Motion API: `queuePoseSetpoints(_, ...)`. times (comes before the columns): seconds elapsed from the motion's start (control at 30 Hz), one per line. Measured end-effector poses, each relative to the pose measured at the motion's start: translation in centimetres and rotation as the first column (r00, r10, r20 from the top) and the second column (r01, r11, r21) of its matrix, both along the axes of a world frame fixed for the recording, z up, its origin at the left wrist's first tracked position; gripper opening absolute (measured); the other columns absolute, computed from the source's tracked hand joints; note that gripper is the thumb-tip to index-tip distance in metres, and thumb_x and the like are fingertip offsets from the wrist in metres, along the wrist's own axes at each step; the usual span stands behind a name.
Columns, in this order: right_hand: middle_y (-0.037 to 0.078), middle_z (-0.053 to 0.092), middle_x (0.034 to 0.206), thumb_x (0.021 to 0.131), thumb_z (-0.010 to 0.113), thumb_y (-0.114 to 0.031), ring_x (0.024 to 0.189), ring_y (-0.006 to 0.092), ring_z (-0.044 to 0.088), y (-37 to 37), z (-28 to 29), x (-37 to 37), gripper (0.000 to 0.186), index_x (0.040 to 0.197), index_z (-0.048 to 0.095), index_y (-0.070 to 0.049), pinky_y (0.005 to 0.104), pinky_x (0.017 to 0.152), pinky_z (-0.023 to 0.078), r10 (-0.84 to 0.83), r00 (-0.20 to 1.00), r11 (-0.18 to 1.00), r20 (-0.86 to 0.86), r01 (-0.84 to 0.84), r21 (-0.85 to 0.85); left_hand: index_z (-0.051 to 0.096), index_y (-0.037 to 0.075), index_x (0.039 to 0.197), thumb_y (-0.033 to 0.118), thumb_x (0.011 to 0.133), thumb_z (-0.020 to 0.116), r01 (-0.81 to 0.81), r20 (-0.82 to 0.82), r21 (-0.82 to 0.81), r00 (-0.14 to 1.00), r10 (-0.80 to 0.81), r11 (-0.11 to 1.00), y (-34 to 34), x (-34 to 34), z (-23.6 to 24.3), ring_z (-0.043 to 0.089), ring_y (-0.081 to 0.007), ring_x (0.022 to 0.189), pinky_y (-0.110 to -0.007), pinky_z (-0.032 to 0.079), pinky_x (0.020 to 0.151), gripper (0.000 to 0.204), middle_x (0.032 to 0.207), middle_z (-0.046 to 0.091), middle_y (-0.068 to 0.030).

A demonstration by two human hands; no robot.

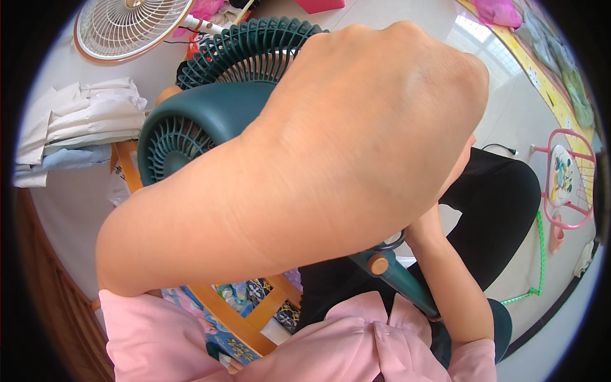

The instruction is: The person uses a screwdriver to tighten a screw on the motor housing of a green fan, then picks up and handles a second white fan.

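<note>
Evidently the work in hand is on a dark green plastic fan with a round slatted grille and a ribbed motor housing [210,118], which lies tilted across the person's lap above the pale tiled floor [509,95]. Its green stem with a round wooden knob [379,263] runs down toward the lower right, ending in a dark green base [499,325] beside the knee.

The left hand [388,121], raised close to the camera, covers the middle of the fan head; only its back shows, so I cannot tell whether its grip is closed on the housing or merely resting there. The right forearm rises from the pink sleeve toward the fan's neck, but the right hand is hidden behind the left arm, and its grip cannot be read either.

My judgement is that this is a handling step on the fan head or its neck joint, with the fan steadied on the lap. Any next move calls for a firm hold of the head while the neck is worked.

The fan's plastic looks clean and whole, its grille ribs evenly spaced.
</note>
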State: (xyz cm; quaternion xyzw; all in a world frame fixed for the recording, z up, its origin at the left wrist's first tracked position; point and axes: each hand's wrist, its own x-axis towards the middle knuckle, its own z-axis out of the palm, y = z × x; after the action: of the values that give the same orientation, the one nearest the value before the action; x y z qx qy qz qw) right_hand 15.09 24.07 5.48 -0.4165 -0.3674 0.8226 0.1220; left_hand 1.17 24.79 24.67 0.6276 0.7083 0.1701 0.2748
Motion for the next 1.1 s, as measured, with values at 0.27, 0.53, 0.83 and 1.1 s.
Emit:
queuePoseSetpoints(0.27, 0.001, 0.061, 0.072, 0.086, 0.067, -0.013, 0.052, 0.0064, 0.054, -0.5, -0.2, 0.7, 0.014, 0.092, 0.062, 0.000, 0.0198, 0.045, 0.039, -0.049, 0.999, 0.987, -0.003, 0.049, 0.150, 0.064, -0.002, 0.079, 0.010, 0.074, 0.066, 0.146, -0.394, 0.231, 0.918, -0.044, 0.962, -1.5, 0.3, -2.7, 0.065, -0.0280, 0.063, -0.036, 0.052, 0.059, 0.012, 0.068, 0.063, -0.0164)
queuePoseSetpoints(0.53, 0.003, 0.062, 0.073, 0.080, 0.072, -0.016, 0.046, 0.0073, 0.052, 0.1, 1.2, -0.1, 0.021, 0.084, 0.061, 0.000, 0.0198, 0.042, 0.037, -0.041, 0.997, 0.999, 0.064, 0.039, 0.029, 0.063, -0.001, 0.079, 0.009, 0.075, 0.066, 0.137, -0.312, 0.223, 0.948, -0.063, 0.965, -1.2, 0.4, -2.7, 0.064, -0.0253, 0.063, -0.033, 0.051, 0.059, 0.012, 0.068, 0.062, -0.0145)
queuePoseSetpoints(0.83, 0.007, 0.066, 0.077, 0.081, 0.070, -0.013, 0.046, 0.0074, 0.052, 0.6, 0.0, -0.3, 0.017, 0.085, 0.060, 0.001, 0.0193, 0.041, 0.037, 0.066, 0.993, 0.997, 0.097, -0.061, -0.051, 0.062, -0.001, 0.080, 0.009, 0.076, 0.067, 0.130, -0.282, 0.232, 0.957, -0.061, 0.964, -1.1, 0.3, -2.8, 0.063, -0.0223, 0.062, -0.031, 0.050, 0.058, 0.012, 0.067, 0.061, -0.0123)
queuePoseSetpoints(1.1, 0.007, 0.066, 0.078, 0.081, 0.069, -0.012, 0.044, 0.0070, 0.051, 0.5, -0.9, 0.0, 0.016, 0.088, 0.060, -0.001, 0.0188, 0.040, 0.036, -0.009, 0.999, 0.993, -0.041, 0.005, -0.116, 0.061, 0.000, 0.080, 0.009, 0.076, 0.068, 0.123, -0.279, 0.246, 0.959, -0.051, 0.962, -1.1, 0.3, -2.9, 0.062, -0.0197, 0.062, -0.029, 0.049, 0.058, 0.012, 0.067, 0.061, -0.0103)
